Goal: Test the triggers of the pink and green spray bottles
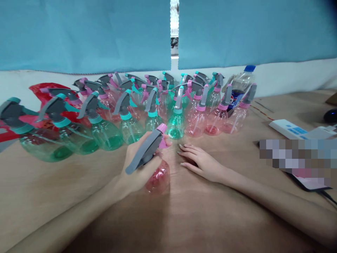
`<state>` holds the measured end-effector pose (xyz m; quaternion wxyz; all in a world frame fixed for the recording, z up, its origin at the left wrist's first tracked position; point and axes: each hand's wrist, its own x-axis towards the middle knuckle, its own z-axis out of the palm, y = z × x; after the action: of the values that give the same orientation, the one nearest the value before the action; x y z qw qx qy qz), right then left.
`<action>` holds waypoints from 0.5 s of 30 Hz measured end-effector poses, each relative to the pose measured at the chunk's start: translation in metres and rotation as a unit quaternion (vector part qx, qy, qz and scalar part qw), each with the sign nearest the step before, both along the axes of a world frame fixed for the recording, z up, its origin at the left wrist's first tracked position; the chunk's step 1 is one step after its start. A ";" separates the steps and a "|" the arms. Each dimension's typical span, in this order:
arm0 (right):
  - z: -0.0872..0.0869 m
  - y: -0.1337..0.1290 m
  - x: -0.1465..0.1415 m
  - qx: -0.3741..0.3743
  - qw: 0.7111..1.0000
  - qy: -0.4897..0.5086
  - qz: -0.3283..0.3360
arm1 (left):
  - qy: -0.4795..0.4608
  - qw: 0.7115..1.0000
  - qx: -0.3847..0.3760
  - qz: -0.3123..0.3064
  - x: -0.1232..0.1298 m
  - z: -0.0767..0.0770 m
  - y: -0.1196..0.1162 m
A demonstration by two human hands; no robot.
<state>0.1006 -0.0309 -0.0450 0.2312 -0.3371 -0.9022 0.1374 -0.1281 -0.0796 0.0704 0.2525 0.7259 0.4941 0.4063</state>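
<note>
A pink spray bottle (158, 177) with a grey and pink trigger head stands on the wooden table, tilted in the view. My left hand (137, 163) is wrapped round its neck, just under the trigger head. To the right of it, my right hand (201, 161) rests on the table with its fingers stretched out, holding nothing. Just beyond both hands is a green spray bottle (176, 128) with a turquoise collar. Beside that one stands another pink spray bottle (195, 123).
Several more green spray bottles (106, 135) and pink ones fill the back. Red plastic (52, 93) lies behind at left. A blue-capped drink bottle (240, 84) stands at back right. A white power strip (286, 128) and a partly blurred phone-like device (313, 182) lie at right.
</note>
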 end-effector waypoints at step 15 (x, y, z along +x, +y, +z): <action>0.001 0.001 -0.001 0.002 1.000 -0.004 0.004 | -0.030 1.000 0.000 -0.005 0.001 0.001 -0.001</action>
<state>0.1001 -0.0301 -0.0445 0.2279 -0.3332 -0.9049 0.1350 -0.1272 -0.0807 0.0711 0.2691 0.7159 0.4827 0.4267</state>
